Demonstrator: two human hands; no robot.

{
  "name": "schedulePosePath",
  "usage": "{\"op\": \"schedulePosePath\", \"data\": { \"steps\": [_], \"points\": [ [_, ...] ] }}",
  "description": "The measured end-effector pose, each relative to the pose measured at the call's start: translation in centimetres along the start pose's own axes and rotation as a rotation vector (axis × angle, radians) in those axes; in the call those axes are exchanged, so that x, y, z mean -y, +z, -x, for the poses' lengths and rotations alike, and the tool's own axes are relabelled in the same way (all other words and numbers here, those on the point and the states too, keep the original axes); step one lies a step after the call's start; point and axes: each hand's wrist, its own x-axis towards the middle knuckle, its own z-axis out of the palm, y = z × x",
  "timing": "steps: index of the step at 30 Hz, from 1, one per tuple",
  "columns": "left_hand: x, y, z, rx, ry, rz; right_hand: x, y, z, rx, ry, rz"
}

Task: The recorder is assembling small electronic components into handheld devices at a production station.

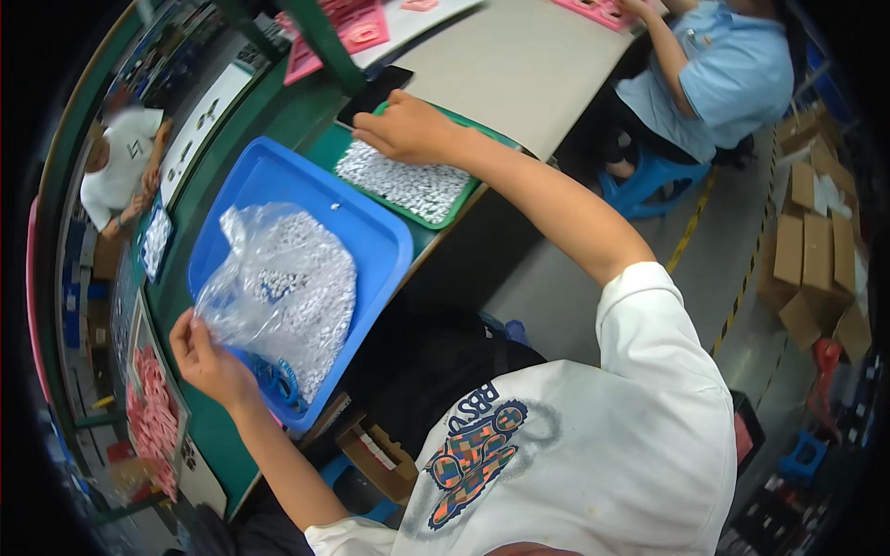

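A clear plastic bag (pixel 315 269) full of small white pieces lies in a blue tray (pixel 375 218) in front of me. My left hand (pixel 211 363) is at the bag's near left edge, thumb and fingers closed on the loose film. Farther right, a green tray (pixel 443 221) holds many more small white pieces (pixel 399 181). Over its far left side is my right hand (pixel 413 130), fingers bent and closed; whatever they may hold is hidden. A blue ring-shaped object (pixel 278 380) sits in the near end of the blue tray, partly beside the bag.
A dark flat device (pixel 375 95) lies behind the green tray. Pink parts (pixel 153 417) are heaped at the left, and pink trays (pixel 357 32) stand at the back. A co-worker in blue (pixel 723 74) sits at the right; another person (pixel 125 167) works across the bench. Cardboard boxes (pixel 816 250) stand far right.
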Motion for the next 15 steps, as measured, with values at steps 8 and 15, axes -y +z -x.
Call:
{"op": "schedulePosePath", "data": {
  "steps": [8, 15],
  "points": [
    [0.4, -1.4, 0.3, -0.052, -0.088, -0.01, 0.8, -2.3, 0.5, -0.026, -0.007, -0.071],
    [-0.1, -3.5, 1.4, -0.099, -0.101, -0.05, 6.2, -8.2, 6.5, 0.109, 0.044, -0.443]
  ]
}}
